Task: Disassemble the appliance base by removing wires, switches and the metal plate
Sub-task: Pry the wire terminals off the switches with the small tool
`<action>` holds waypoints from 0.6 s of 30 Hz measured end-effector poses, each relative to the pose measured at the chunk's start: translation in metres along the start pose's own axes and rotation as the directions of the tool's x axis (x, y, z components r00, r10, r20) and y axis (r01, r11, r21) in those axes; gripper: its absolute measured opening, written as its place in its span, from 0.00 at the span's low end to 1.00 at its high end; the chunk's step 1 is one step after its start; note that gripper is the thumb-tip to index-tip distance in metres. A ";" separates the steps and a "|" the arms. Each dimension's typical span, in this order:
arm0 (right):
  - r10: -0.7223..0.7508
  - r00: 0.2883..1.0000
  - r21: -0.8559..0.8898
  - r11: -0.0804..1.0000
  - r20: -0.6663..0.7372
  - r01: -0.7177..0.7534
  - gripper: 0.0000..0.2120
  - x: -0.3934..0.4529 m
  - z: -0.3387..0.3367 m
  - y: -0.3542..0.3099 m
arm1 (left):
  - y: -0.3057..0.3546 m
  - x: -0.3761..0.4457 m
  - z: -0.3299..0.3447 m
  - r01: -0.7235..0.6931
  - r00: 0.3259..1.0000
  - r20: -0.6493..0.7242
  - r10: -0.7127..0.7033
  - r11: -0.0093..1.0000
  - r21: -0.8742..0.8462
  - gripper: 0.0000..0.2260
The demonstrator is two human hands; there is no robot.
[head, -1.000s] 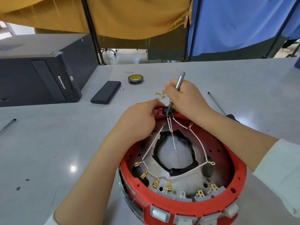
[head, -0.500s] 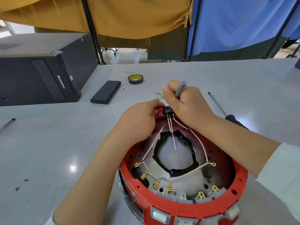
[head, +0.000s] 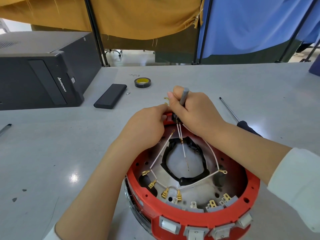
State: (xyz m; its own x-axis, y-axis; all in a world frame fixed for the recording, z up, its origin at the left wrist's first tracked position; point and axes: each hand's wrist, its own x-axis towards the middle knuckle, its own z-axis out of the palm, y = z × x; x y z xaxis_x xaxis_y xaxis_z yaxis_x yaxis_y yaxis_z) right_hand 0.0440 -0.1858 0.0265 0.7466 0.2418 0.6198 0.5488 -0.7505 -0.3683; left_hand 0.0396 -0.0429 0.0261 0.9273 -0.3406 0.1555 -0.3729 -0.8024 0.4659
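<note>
A round red appliance base [head: 195, 216] lies open side up on the grey table, with grey rocker switches [head: 170, 226] along its near rim. Inside it, white wires [head: 159, 156] with brass terminals run over a metal plate [head: 195, 191] with a black-edged centre hole. My right hand [head: 195, 111] grips a slim grey tool [head: 183, 95], whose tip is down at a black part [head: 175, 117] on the far rim. My left hand [head: 147, 127] grips that far rim beside the black part; its fingertips are hidden.
A black-handled screwdriver [head: 232, 113] lies right of my hands. Beyond them are loose brass terminals [head: 166, 99], a roll of black tape [head: 142, 82], a flat black case [head: 110, 98] and a small screw [head: 128, 93]. A black computer tower [head: 39, 73] fills the far left. A pen [head: 5, 129] lies at the left edge.
My right hand has curled tighter round the grey tool and tipped it more upright at the far rim. My left hand has stayed in place.
</note>
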 end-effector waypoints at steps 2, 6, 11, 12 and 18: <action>0.120 0.993 0.136 0.984 0.003 -0.119 0.20 0.004 0.000 0.005 | 0.000 0.000 0.000 0.003 1.000 0.000 -0.003 1.000 -0.005 0.16; 0.241 0.970 0.209 0.948 0.015 -0.239 0.20 0.011 0.003 0.010 | -0.001 0.000 -0.001 0.013 1.000 0.009 -0.013 1.000 -0.016 0.16; 0.150 0.985 0.237 0.963 -0.084 -0.126 0.21 0.003 -0.001 0.011 | 0.000 -0.001 -0.002 0.009 1.000 0.012 -0.009 1.000 -0.024 0.15; 0.146 0.983 0.261 0.958 -0.107 -0.114 0.21 0.002 -0.002 0.011 | 0.000 -0.001 -0.002 0.011 1.000 0.012 -0.011 1.000 -0.025 0.15; 0.138 0.990 0.218 0.967 -0.030 -0.128 0.20 0.005 0.002 0.011 | 0.001 -0.001 -0.002 0.015 1.000 0.020 -0.014 1.000 -0.027 0.16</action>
State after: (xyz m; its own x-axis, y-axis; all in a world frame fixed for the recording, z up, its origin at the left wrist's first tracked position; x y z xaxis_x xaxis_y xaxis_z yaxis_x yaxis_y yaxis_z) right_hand 0.0544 -0.1916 0.0245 0.8035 0.1178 0.5836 0.5175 -0.6228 -0.5867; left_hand 0.0382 -0.0418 0.0283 0.9316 -0.3390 0.1313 -0.3582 -0.7936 0.4918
